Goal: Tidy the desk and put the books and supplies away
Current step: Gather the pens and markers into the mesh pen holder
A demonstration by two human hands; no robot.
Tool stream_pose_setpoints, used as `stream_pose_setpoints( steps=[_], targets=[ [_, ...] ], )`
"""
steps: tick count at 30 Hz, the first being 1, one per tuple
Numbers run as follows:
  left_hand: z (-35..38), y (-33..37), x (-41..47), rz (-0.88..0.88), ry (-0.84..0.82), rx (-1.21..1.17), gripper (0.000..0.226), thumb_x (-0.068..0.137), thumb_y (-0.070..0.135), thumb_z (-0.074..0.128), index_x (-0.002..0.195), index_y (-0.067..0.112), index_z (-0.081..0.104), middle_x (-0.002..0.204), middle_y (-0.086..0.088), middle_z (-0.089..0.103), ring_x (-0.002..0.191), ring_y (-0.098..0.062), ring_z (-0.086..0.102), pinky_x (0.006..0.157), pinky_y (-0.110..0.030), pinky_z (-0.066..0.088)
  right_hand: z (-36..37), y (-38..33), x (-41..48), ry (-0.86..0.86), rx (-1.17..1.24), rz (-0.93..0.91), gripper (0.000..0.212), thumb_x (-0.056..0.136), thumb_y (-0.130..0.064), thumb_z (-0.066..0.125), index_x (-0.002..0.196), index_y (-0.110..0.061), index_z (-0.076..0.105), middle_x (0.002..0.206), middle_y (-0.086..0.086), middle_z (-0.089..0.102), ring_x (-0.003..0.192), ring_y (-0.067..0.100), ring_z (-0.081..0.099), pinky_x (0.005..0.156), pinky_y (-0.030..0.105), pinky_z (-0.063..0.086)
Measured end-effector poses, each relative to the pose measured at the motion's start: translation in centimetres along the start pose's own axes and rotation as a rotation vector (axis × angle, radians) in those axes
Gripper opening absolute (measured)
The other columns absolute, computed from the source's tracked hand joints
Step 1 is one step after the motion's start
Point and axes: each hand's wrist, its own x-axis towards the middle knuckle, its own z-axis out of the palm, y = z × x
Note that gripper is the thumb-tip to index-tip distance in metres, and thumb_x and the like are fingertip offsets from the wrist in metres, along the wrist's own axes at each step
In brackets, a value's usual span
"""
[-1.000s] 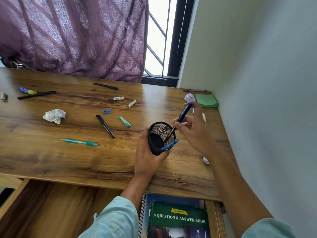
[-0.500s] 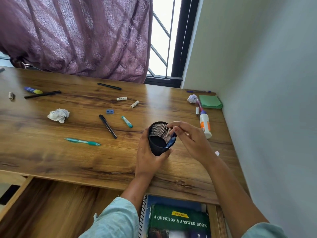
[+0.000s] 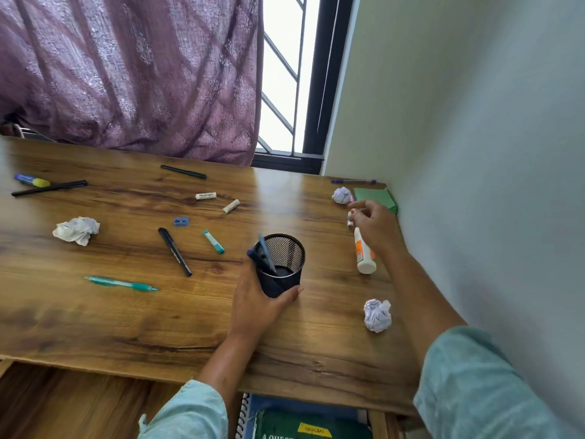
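Off the mesh cup (image 3: pixel 286 255) now, my right grip (image 3: pixel 376 228) reaches fingers-apart for the glue bottle (image 3: pixel 364 258) at frame right while my left grip (image 3: pixel 256 307) clamps the cup steady.

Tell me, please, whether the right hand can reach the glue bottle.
Probably yes: the right hand, open and seemingly empty, is over the glue bottle's far end, with nothing between.
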Motion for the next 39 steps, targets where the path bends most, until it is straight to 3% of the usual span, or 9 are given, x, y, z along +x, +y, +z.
stream_pose_setpoints(
  steps=[8,14,19,22,28,32,35,37,39],
  targets=[
    [0.7,0.0,1.6,-0.016,-0.017,-0.003,0.101,0.057,0.05,0.085,0.138,0.015,0.035,0.124,0.008,0.052,0.115,-0.01,0.05,0.096,-0.026,0.043,0.2,3.9,7.4,-0.213,-0.596,0.1,0.035,0.092,-0.022,0.049,0.126,-0.025,0.058,0.129,0.006,0.059,0.115,0.025,0.055,0.088,0.03,0.043],
    [1.0,-0.3,2.0,-0.069,-0.038,0.023,0.115,0.049,0.071,0.075,0.141,0.018,0.029,0.133,0.001,0.052,0.122,-0.014,0.05,0.101,-0.04,0.046,2.1,4.7,9.6,-0.237,-0.756,0.162,0.031,0.093,-0.028,0.051,0.121,-0.02,0.063,0.121,0.008,0.062,0.111,0.027,0.057,0.084,0.034,0.045],
    [1.1,-0.2,2.1,-0.071,-0.04,0.021,0.11,0.052,0.064,0.078,0.14,0.021,0.03,0.128,0.006,0.054,0.117,-0.011,0.051,0.099,-0.033,0.046,3.1,5.6,10.0,0.019,-0.646,0.226,0.024,0.091,-0.014,0.053,0.111,-0.003,0.062,0.112,0.015,0.064,0.104,0.032,0.062,0.076,0.034,0.047],
    [1.0,-0.1,2.1,-0.066,-0.042,0.02,0.11,0.051,0.066,0.077,0.141,0.022,0.029,0.128,0.006,0.054,0.118,-0.01,0.051,0.1,-0.033,0.045,2.9,6.1,10.2,0.13,-0.512,0.24,0.021,0.088,-0.01,0.059,0.106,-0.009,0.068,0.11,0.012,0.067,0.102,0.029,0.063,0.075,0.03,0.047],
    [1.0,0.1,2.7,-0.051,-0.034,0.021,0.102,0.056,0.058,0.081,0.138,0.022,0.032,0.126,0.008,0.054,0.115,-0.009,0.052,0.095,-0.028,0.045,2.0,1.2,8.8,0.368,0.015,0.019,0.034,0.087,-0.002,0.061,0.119,-0.009,0.052,0.104,0.008,0.068,0.096,0.026,0.066,0.082,0.036,0.051],
    [1.2,0.2,3.7,-0.038,-0.023,0.027,0.105,0.057,0.056,0.081,0.141,0.02,0.03,0.131,0.006,0.05,0.118,-0.009,0.049,0.096,-0.023,0.042,1.6,-4.8,5.0,-0.142,0.481,-0.053,0.044,0.093,0.001,0.053,0.128,-0.024,0.041,0.099,0.006,0.058,0.079,0.016,0.062,0.067,0.033,0.058],
    [1.4,0.2,4.1,-0.037,-0.013,0.024,0.104,0.058,0.053,0.082,0.141,0.021,0.029,0.13,0.01,0.049,0.116,-0.006,0.048,0.094,-0.02,0.04,1.3,-7.0,2.5,-0.492,0.158,-0.274,0.029,0.093,-0.009,0.056,0.121,-0.018,0.06,0.092,-0.003,0.061,0.067,0.002,0.057,0.061,0.02,0.049],
    [1.3,0.2,4.2,-0.037,-0.012,0.027,0.105,0.059,0.053,0.082,0.142,0.022,0.027,0.126,0.015,0.045,0.113,-0.001,0.044,0.091,-0.016,0.036,1.0,-7.7,1.8,-0.513,-0.099,-0.396,0.022,0.09,-0.017,0.062,0.111,-0.019,0.069,0.09,-0.009,0.065,0.071,0.0,0.059,0.067,0.016,0.045],
    [1.3,0.1,4.2,-0.046,-0.017,0.028,0.104,0.059,0.053,0.082,0.142,0.023,0.027,0.123,0.017,0.044,0.111,0.0,0.044,0.089,-0.014,0.034,0.6,-8.2,1.3,-0.497,-0.298,-0.469,0.017,0.088,-0.026,0.064,0.103,-0.026,0.073,0.089,-0.011,0.068,0.082,0.004,0.061,0.078,0.026,0.049]
  ],
)
